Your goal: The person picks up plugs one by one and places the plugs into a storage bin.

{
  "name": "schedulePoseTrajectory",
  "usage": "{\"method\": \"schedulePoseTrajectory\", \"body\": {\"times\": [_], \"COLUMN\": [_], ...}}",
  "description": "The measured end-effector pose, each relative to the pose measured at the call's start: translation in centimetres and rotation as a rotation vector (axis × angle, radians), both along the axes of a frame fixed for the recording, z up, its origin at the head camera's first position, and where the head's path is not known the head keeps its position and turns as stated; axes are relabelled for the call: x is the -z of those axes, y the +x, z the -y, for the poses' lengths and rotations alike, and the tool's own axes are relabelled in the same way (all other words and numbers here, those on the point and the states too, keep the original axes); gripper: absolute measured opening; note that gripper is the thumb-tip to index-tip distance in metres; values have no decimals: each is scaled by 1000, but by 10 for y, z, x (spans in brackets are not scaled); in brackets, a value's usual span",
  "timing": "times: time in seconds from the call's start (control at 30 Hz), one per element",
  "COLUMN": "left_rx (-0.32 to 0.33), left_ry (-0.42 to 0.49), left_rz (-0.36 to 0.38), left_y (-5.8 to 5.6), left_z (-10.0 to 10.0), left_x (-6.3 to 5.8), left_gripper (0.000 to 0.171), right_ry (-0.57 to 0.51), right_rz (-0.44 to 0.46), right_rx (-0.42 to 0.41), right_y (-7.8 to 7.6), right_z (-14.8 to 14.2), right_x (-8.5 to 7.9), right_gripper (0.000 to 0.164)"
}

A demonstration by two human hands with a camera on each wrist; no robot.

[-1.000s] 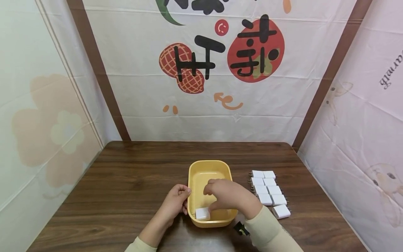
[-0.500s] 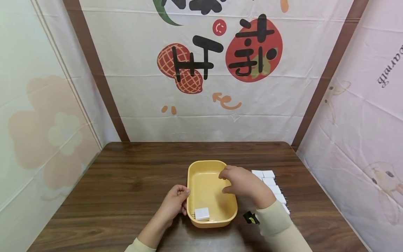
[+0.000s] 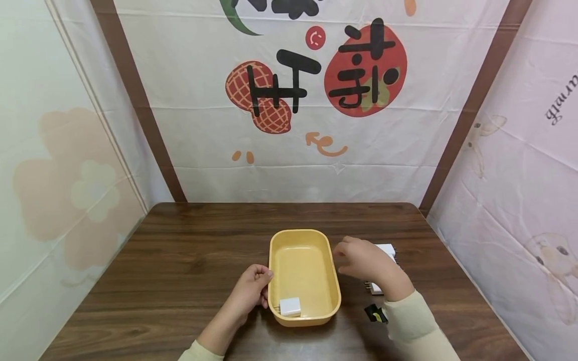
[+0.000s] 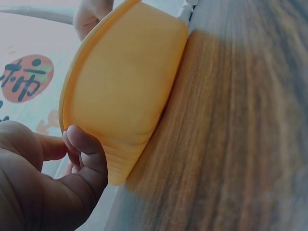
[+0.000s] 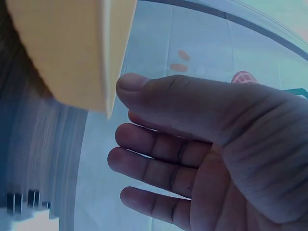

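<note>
A yellow plastic basin (image 3: pixel 303 271) stands on the table in the head view. Inside it, at the near left corner, lies a white plug charger (image 3: pixel 290 306) with its prongs to the left. My left hand (image 3: pixel 250 290) pinches the basin's left rim between thumb and fingers, also visible in the left wrist view. Just past the right rim, my right hand (image 3: pixel 367 260) is in the air with nothing in it, its fingers loosely bent in the right wrist view (image 5: pixel 202 159). Beneath and behind it sit more white chargers (image 3: pixel 386 248), mostly hidden by the hand and forearm.
A small black object with a yellow-green mark (image 3: pixel 375 313) lies on the brown wood-grain table (image 3: pixel 203 240), near the right sleeve. Printed cloth walls (image 3: pixel 203 183) enclose the table at the back and both sides.
My right hand has moved from inside the basin out over its right rim toward the chargers. The left hand, the basin and the charger in it have stayed put.
</note>
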State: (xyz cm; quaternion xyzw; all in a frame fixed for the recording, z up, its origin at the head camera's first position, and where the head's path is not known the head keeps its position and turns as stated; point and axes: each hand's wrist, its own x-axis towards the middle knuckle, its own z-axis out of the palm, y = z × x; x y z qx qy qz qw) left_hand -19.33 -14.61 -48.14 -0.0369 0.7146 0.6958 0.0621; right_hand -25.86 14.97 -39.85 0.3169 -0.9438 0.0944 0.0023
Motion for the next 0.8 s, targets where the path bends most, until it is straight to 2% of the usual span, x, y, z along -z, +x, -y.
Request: {"method": "schedulePoseTrajectory", "body": {"times": [0.13,0.27,0.47,0.8], "left_rx": [1,-2,-3,-4], "left_ry": [-2,-5,-5,3], "left_rz": [5,9,7,4], "left_y": [0,0,-1,-1], "left_z": [0,0,0,0], "left_x": [-1,-2,0,1], "left_gripper": [23,24,23,21], "right_ry": [24,41,60,74], "right_rz": [4,4,39,33], "right_rx": [40,64,123,130], "right_y": [1,3,4,6], "right_z": [-9,-19,-33,-51], "right_x": [1,6,17,30], "right_gripper": [29,21,28,32]}}
